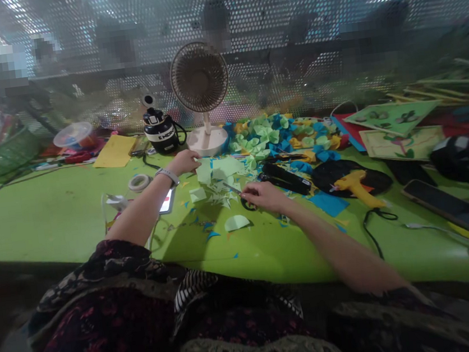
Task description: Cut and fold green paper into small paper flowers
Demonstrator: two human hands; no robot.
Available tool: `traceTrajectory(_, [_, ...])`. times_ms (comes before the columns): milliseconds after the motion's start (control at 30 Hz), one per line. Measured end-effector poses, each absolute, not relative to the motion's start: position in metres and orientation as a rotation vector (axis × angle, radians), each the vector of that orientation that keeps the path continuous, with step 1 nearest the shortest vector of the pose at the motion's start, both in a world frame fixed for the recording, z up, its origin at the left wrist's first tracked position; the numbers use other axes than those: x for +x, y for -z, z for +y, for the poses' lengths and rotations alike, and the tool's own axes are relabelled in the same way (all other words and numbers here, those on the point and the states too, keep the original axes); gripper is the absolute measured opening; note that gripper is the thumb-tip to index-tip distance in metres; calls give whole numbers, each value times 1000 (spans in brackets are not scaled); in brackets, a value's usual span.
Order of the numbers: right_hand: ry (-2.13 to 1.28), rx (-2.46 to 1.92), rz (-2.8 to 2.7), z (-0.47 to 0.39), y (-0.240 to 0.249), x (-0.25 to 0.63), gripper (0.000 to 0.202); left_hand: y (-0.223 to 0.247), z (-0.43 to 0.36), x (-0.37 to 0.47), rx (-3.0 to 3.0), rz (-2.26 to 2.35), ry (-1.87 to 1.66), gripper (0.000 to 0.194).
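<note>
My right hand (264, 196) is closed around a pair of scissors (232, 188), whose blades point left over a pile of light green paper scraps (219, 196). A dark finger loop shows under the fingers. My left hand (185, 162), with a pale watch band at the wrist, is bent with its fingertips together at the edge of a light green paper piece (204, 172). Whether it grips that piece is too small to tell. A larger light green sheet (227, 168) lies beside it. Nearer me rests a half-round green paper piece (237, 222).
Behind the hands stand a fan (207, 139) and a black jug (163, 133). Folded paper flowers (266, 133) are heaped at the back. To the right are a black stapler (286, 178), a yellow glue gun (356, 186) and a phone (449, 205). A tape roll (139, 182) lies left.
</note>
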State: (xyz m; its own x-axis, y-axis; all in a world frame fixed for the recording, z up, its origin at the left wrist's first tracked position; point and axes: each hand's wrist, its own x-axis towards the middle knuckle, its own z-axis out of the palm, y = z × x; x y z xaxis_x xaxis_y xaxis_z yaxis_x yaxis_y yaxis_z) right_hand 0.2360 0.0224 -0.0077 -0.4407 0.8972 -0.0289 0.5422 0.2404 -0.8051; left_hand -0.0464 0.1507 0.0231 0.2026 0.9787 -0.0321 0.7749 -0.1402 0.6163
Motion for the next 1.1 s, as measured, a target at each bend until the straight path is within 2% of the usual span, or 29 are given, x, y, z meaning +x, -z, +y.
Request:
traceTrajectory(100, [-1040, -1325, -2116, 22, 6, 236, 19, -21, 154, -51, 1875, 1552, -586, 19])
traceTrajectory(267, [-944, -1343, -2186, 21, 3, 235, 18, -8, 159, -51, 1801, 1532, -635, 17])
traceTrajectory(533, [-945, -1373, -2245, 20, 2, 233, 20, 2, 153, -47, 1842, 1631, -431, 39])
traceTrajectory(767, [-910, -1369, -2247, 21, 4, 234, 18, -3, 154, -54, 2383, 1637, -351, 49])
traceTrajectory(867, [-913, -1352, -2249, 22, 5, 235, 18, -1, 155, -54, 2419, 1561, -290, 52])
traceTrajectory(1100, [-870, -1354, -2261, 22, 8, 235, 18, 9, 160, -53, 2208, 1455, -280, 39])
